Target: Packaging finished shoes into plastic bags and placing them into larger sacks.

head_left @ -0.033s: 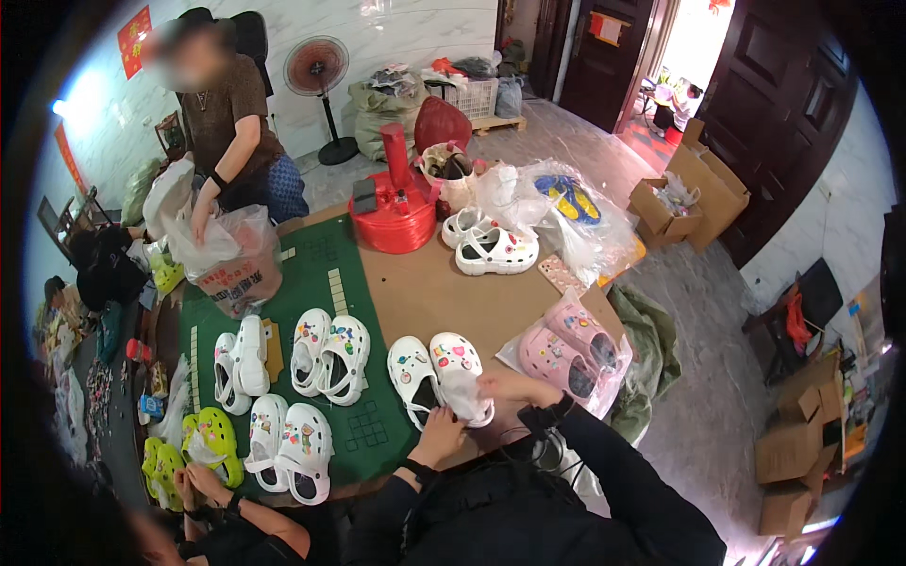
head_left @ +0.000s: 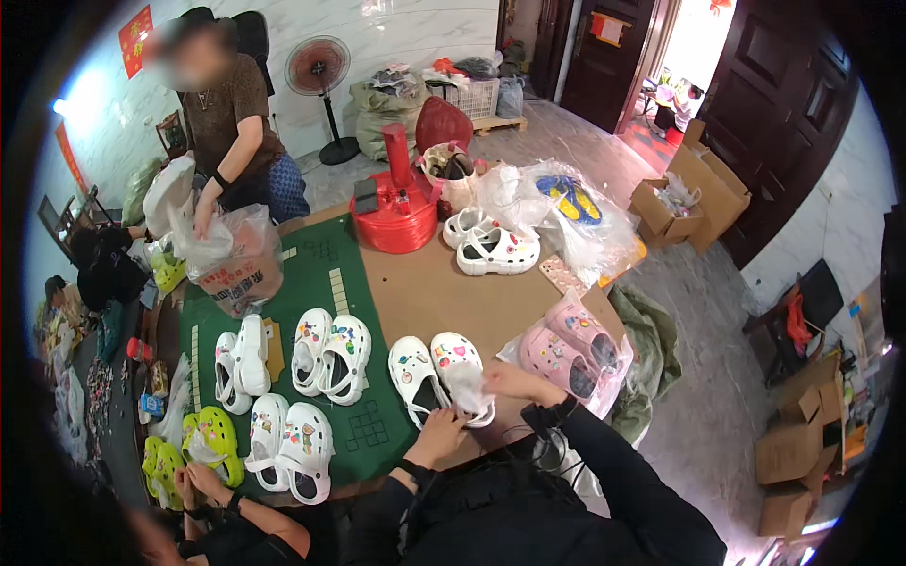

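In front of me on the table is a pair of white clogs, a left clog (head_left: 413, 368) and a right clog (head_left: 455, 351), both dotted with colourful charms. My left hand (head_left: 442, 434) is closed at the heel of the right clog, its fingertips partly hidden. My right hand (head_left: 514, 382) pinches a crumpled translucent plastic wrapper (head_left: 464, 385) over that clog's opening. Just right of my right hand, pink clogs (head_left: 557, 354) with charms lie in a clear bag. More white clogs (head_left: 344, 358) with charms stand in pairs to the left.
At the lower left, another person's hands (head_left: 203, 479) work by lime-green clogs (head_left: 219, 439). Across the table, a person holds a plastic bag (head_left: 241, 259) and a white clog (head_left: 170, 193). A red twine roll (head_left: 394, 222), white clogs (head_left: 498, 250) and a phone (head_left: 562, 276) lie farther back.
My right hand has shifted slightly right and up, and the plastic wrapper sits higher above the clog. The person across the table has moved the white clog at the bag slightly.
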`<state>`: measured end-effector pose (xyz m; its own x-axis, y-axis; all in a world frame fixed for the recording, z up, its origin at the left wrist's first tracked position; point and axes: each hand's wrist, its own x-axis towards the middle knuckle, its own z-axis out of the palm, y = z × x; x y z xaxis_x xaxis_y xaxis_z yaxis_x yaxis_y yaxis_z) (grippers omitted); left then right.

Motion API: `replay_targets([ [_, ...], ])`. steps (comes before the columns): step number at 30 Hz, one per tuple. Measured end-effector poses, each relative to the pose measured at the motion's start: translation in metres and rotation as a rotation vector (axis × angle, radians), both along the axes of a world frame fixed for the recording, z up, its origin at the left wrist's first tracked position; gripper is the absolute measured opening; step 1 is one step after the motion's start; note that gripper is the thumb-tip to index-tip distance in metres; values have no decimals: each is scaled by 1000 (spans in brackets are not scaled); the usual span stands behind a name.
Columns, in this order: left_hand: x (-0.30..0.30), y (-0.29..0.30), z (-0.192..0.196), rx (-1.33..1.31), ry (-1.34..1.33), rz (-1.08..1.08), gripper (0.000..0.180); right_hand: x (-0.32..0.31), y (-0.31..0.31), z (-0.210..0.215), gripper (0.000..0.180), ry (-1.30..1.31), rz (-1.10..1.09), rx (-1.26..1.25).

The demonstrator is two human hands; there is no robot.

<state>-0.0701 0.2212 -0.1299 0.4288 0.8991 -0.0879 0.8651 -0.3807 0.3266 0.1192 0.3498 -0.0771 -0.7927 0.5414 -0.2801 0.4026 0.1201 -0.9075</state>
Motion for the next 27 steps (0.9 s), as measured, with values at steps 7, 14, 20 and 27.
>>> replay_targets([
  [7,-43,9,58,-95,-568,171,27,-9,-4,27,27,67,-694,549],
  [14,-29,14,88,209,-987,529,52,-52,-39,64,18,183,-468,1031],
  [20,-29,11,88,-136,-1441,739,48,-75,-61,67,6,364,10,817],
  [27,-57,-7,81,-324,-1788,902,34,-72,-66,64,9,479,207,575],
])
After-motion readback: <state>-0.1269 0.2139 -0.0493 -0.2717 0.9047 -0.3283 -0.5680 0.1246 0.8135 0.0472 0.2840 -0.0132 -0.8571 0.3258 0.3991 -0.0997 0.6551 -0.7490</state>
